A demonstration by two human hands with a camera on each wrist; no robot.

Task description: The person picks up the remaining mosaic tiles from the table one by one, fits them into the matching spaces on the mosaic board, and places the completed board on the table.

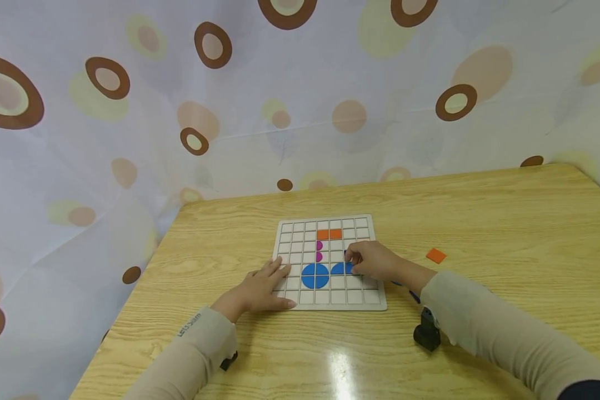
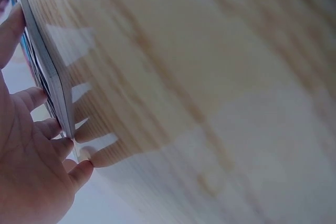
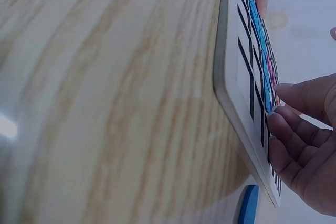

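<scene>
A white square board with a dark grid lies on the table. My left hand rests on its left edge, fingers spread over the rim; the left wrist view shows the fingertips along the board's side. Toward the board's right side, my right hand pinches a blue quarter-circle tile with thumb and fingertips, low over a cell. Just left of it sits another blue quarter-circle tile. Several blue tiles form a circle. Above are two magenta tiles and two orange square tiles.
A loose orange square tile lies on the table right of the board. Blue pieces show partly under the right forearm, one beside the board's edge. Black wrist devices hang at both sleeves. A patterned curtain stands behind.
</scene>
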